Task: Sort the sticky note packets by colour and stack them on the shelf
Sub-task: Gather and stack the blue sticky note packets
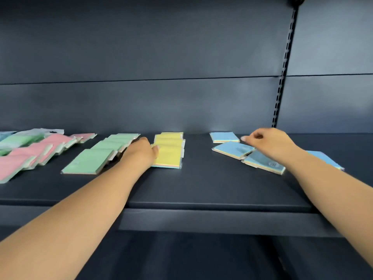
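Sticky note packets lie in colour rows on the dark shelf. Pink packets overlap at the left, then a green row, then a yellow row. Several blue packets lie loose at the right, and one blue packet is partly hidden under my right forearm. My left hand lies between the green and yellow rows, its thumb on the yellow packets' left edge and its fingers hidden. My right hand hovers over the blue packets, fingers curled, with nothing seen in it.
A mixed heap of green and clear-wrapped packets sits at the far left edge. The shelf's back panel rises right behind the rows. A slotted upright runs up at the right. A lower shelf shows below the front lip.
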`<state>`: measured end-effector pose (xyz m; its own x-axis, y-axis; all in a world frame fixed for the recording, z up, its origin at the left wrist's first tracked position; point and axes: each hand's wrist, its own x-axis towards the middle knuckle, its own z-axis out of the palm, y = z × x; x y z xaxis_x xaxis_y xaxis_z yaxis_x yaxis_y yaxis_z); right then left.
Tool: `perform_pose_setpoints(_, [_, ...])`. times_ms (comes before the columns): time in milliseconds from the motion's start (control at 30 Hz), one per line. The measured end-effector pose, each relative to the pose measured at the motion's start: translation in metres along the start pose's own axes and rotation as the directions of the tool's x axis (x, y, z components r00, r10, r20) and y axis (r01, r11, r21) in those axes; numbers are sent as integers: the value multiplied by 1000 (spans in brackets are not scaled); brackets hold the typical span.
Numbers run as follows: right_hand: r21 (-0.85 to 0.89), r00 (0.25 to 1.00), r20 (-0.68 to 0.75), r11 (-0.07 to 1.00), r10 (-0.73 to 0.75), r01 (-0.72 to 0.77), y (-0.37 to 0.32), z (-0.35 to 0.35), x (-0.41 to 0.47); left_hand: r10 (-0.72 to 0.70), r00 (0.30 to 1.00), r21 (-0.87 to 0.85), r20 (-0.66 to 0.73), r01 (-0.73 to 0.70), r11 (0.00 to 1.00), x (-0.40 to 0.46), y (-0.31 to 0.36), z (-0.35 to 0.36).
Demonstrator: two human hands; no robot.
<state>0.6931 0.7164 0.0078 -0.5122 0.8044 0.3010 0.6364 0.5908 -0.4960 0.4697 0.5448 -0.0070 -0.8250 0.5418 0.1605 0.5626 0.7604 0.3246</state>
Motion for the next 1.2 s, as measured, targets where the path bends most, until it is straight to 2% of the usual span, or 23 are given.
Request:
perform_pose_setpoints(100, [-341, 989, 90, 937, 116, -79, 15, -10, -7, 26, 1000, 48, 0, -26, 999, -5, 1, -2])
perform_pose_setpoints(167, [-467, 956, 171, 874, 238, -134, 22, -14, -16, 83, 995, 26, -64, -82, 996, -13, 9, -6])
perform_pose_setpoints(267, [-489, 930, 225, 860, 290, -150, 27, -17, -25, 261, 960, 23, -105, -260, 965, -29, 35, -7])
perform_pose_setpoints(367, [-483, 957, 184, 869, 225, -111, 27, -15, -29, 375, 927, 29, 6, -375, 927, -32, 66, 2])
perform_pose_setpoints(467, [-275, 982, 98, 953, 161, -129, 28, -13, -39, 386, 916, 0, 108, -388, 922, -27, 100, 16])
perform_pose_setpoints(533, [-120, 997, 8, 990, 79, -78, 28, -13, -49, 363, 916, 33, 171, -373, 927, -24, 119, 27])
perform_pose_setpoints(667, [161, 990, -143, 986, -12, 36, 27, -16, -62, 277, 922, 88, 270, -310, 947, -19, 140, 44])
perform_pose_setpoints(733, [407, 987, -149, 914, 62, 4, 32, -21, -64, 276, 922, 45, 271, -299, 953, -15, 143, 46])
perform_pose_setpoints(800, [697, 990, -56, 715, 128, -53, 38, -28, -63, 271, 927, -103, 260, -252, 962, -10, 140, 44])
perform_pose_setpoints(833, [789, 990, -2, 608, 139, -84, 40, -31, -63, 264, 927, -214, 267, -210, 954, -8, 138, 42])
perform_pose_setpoints(867, [842, 988, 41, 527, 146, -113, 42, -34, -63, 269, 925, -336, 267, -172, 926, -7, 135, 41])
perform_pose_setpoints(933, [878, 983, 90, 453, 162, -155, 47, -39, -61, 284, 926, -575, 247, -95, 812, -4, 130, 39])
perform_pose_setpoints(1033, [871, 979, 109, 459, 170, -176, 53, -47, -57, 313, 908, -843, 279, 75, 533, -10, 126, 30])
perform_pose_setpoints(1067, [843, 985, 103, 514, 138, -160, 55, -50, -57, 327, 907, -875, 266, 85, 478, -12, 126, 26])
perform_pose_setpoints(1167, [634, 998, 44, 772, 35, -55, 56, -56, -59, 335, 920, -939, 203, 85, 334, -15, 127, 18])
perform_pose_setpoints(1200, [572, 1000, 14, 820, 15, -20, 56, -58, -60, 325, 928, -952, 184, 85, 295, -15, 127, 14])
